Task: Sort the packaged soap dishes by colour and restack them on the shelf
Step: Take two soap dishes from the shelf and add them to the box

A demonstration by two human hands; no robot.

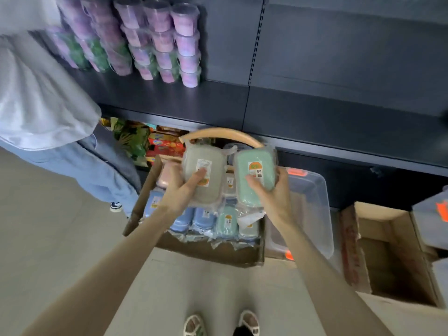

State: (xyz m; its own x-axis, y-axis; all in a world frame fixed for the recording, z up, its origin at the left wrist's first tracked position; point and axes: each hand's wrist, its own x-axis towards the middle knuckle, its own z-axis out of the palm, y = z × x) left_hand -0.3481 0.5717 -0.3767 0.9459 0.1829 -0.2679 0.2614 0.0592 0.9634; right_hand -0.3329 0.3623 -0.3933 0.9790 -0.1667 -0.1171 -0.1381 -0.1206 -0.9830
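Note:
My left hand [180, 190] grips a beige packaged soap dish [202, 166], thumb across its label. My right hand [271, 192] grips a mint-green packaged soap dish [254, 173] beside it. Both are held above an open cardboard box [208, 253] on the floor. Inside the box stand several wrapped dishes: blue ones [203, 218], a mint one [228, 221] and a pink one [166, 175] at the left. The dark shelf [315, 120] in front of me is bare on its right side.
Stacked purple tubs [164, 42] fill the shelf's left. A person in a grey top and jeans [48, 112] stands at the left. A clear plastic bin [312, 207] and an open carton [388, 251] sit to the right. A tan curved handle [218, 133] shows behind the dishes.

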